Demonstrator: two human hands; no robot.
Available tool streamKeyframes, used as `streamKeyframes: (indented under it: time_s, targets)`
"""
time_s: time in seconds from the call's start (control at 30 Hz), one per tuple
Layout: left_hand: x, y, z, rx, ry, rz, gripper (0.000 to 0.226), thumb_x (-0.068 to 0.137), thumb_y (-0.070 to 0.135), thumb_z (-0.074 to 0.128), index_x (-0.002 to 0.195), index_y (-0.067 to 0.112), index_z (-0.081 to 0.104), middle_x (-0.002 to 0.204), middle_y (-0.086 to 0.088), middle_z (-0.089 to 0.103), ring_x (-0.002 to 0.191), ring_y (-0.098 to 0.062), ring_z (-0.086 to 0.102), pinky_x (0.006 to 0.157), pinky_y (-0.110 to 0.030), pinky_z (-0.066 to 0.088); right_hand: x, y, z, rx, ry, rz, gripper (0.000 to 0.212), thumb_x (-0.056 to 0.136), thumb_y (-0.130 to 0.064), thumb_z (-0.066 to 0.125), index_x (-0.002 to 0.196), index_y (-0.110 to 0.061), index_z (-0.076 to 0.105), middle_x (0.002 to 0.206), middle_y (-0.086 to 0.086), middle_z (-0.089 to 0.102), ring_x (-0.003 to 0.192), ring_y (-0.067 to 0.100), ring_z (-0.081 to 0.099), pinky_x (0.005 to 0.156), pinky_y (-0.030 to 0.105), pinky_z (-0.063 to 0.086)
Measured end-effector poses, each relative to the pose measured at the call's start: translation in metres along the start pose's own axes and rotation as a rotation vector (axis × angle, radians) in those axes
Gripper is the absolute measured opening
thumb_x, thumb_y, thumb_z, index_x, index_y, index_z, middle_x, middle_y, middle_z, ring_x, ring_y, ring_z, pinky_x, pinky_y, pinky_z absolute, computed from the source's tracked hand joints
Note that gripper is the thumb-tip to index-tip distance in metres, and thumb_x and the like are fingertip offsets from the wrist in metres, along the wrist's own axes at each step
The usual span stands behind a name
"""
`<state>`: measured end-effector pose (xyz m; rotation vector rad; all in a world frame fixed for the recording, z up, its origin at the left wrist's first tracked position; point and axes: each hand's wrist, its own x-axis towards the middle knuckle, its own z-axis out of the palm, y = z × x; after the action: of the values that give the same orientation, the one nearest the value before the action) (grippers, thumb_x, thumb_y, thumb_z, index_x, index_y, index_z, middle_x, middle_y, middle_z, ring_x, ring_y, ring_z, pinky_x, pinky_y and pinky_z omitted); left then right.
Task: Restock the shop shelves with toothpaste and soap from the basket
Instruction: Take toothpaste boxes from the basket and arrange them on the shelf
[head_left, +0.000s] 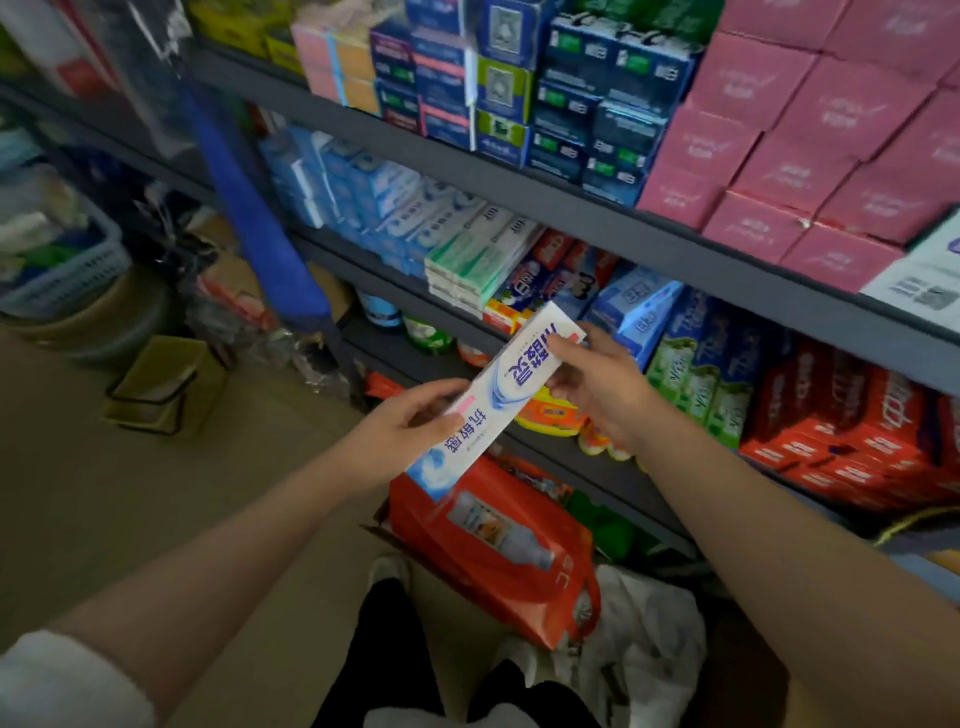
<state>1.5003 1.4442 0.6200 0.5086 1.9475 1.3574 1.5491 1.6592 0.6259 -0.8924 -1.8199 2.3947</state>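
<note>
A long white and blue toothpaste box (511, 384) is held slantwise in front of the grey shelves, in both hands. My left hand (410, 431) grips its lower end and my right hand (602, 384) grips its upper end. Just behind the box, the middle shelf (384, 280) carries rows of toothpaste boxes: blue and white ones (374, 202), green and white ones (478, 260), and red ones (852, 415) at the right. The upper shelf (519, 176) holds pink soap boxes (810, 130) and blue packs (597, 98). No basket with stock can be identified for certain.
A red bag (498, 545) lies on the floor below my hands. An olive crate (166, 384) stands on the floor at the left, with a grey-blue basket (67, 265) of goods behind it. A blue folded umbrella (260, 208) hangs beside the shelf post. My legs show at the bottom.
</note>
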Motion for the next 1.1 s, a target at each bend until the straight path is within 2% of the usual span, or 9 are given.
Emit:
streamKeyframes:
  time_s: [0.03, 0.13, 0.27, 0.33, 0.47, 0.6, 0.8, 0.97, 1.1]
  targets:
    - [0.002, -0.004, -0.010, 0.033, 0.035, 0.017, 0.038, 0.088, 0.013, 0.059, 0.125, 0.018, 0.048, 0.109, -0.005, 0.063, 0.096, -0.017, 0.060, 0.081, -0.026, 0.051, 0.009, -0.002, 0.009, 0.031, 0.019, 0.008, 0.015, 0.092, -0.014, 0.054, 0.105, -0.009, 0.050, 0.076, 0.008, 0.061, 0.048, 0.010, 0.053, 0.043, 0.019, 0.044]
    - [0.004, -0.010, -0.040, 0.293, 0.151, 0.099, 0.048, 0.069, 0.041, 0.069, 0.112, 0.031, 0.049, 0.103, 0.012, 0.060, 0.088, 0.001, 0.058, 0.075, -0.019, 0.047, 0.039, -0.010, 0.032, 0.076, 0.146, 0.037, 0.016, 0.092, -0.021, 0.055, 0.098, -0.007, 0.052, 0.072, 0.009, 0.059, 0.045, 0.010, 0.052, 0.041, 0.018, 0.045]
    - [0.016, -0.013, -0.085, 0.704, 0.308, 0.221, 0.069, 0.061, 0.065, 0.052, 0.112, 0.019, 0.055, 0.102, 0.003, 0.054, 0.087, -0.008, 0.055, 0.071, -0.028, 0.048, 0.076, -0.022, 0.070, 0.144, 0.261, 0.028, 0.015, 0.091, -0.023, 0.057, 0.096, -0.009, 0.053, 0.061, 0.002, 0.062, 0.044, 0.011, 0.050, 0.040, 0.018, 0.045]
    - [0.029, -0.014, -0.109, 0.725, 0.361, 0.242, 0.067, 0.064, 0.062, 0.048, 0.110, 0.014, 0.056, 0.101, -0.003, 0.056, 0.085, -0.015, 0.058, 0.069, -0.030, 0.048, 0.092, -0.027, 0.090, 0.219, 0.237, 0.005, 0.011, 0.092, -0.022, 0.056, 0.093, -0.011, 0.054, 0.058, 0.000, 0.063, 0.040, 0.008, 0.053, 0.042, 0.018, 0.047]
    - [0.069, -0.010, -0.148, 0.630, 0.472, 0.195, 0.049, 0.074, 0.034, 0.071, 0.109, 0.005, 0.055, 0.105, -0.012, 0.057, 0.093, -0.026, 0.058, 0.071, -0.031, 0.042, 0.116, -0.031, 0.124, 0.388, 0.156, -0.027, 0.023, 0.094, -0.020, 0.052, 0.112, -0.008, 0.048, 0.091, 0.007, 0.061, 0.074, 0.018, 0.063, 0.063, 0.023, 0.057]
    - [0.123, -0.009, -0.166, 0.620, 0.526, 0.203, 0.047, 0.075, 0.032, 0.072, 0.107, 0.003, 0.056, 0.104, -0.016, 0.058, 0.095, -0.030, 0.057, 0.072, -0.036, 0.044, 0.120, -0.022, 0.140, 0.259, 0.241, 0.032, 0.024, 0.094, -0.017, 0.052, 0.117, -0.014, 0.044, 0.097, 0.004, 0.058, 0.078, 0.022, 0.063, 0.075, 0.029, 0.053]
    - [0.177, -0.011, -0.171, 0.596, 0.546, 0.177, 0.054, 0.077, 0.036, 0.069, 0.114, 0.000, 0.052, 0.113, -0.019, 0.055, 0.104, -0.032, 0.054, 0.076, -0.039, 0.045, 0.104, -0.001, 0.123, 0.096, 0.360, 0.125, 0.011, 0.094, -0.016, 0.052, 0.100, -0.010, 0.058, 0.082, 0.005, 0.062, 0.066, 0.017, 0.058, 0.066, 0.026, 0.050]
    - [0.199, -0.013, -0.178, 0.579, 0.478, 0.176, 0.056, 0.077, 0.035, 0.070, 0.113, -0.003, 0.049, 0.114, -0.021, 0.053, 0.104, -0.033, 0.053, 0.078, -0.040, 0.046, 0.104, 0.005, 0.114, -0.103, 0.417, 0.149, 0.016, 0.095, -0.018, 0.048, 0.103, -0.006, 0.056, 0.079, 0.004, 0.060, 0.064, 0.018, 0.055, 0.061, 0.025, 0.047]
    - [0.207, -0.008, -0.173, 0.530, 0.456, 0.177, 0.056, 0.076, 0.032, 0.072, 0.110, -0.006, 0.048, 0.115, -0.021, 0.051, 0.103, -0.032, 0.053, 0.077, -0.034, 0.045, 0.106, 0.003, 0.118, -0.225, 0.391, 0.131, 0.013, 0.097, -0.016, 0.045, 0.094, -0.010, 0.057, 0.078, 0.004, 0.059, 0.062, 0.017, 0.054, 0.060, 0.024, 0.046]
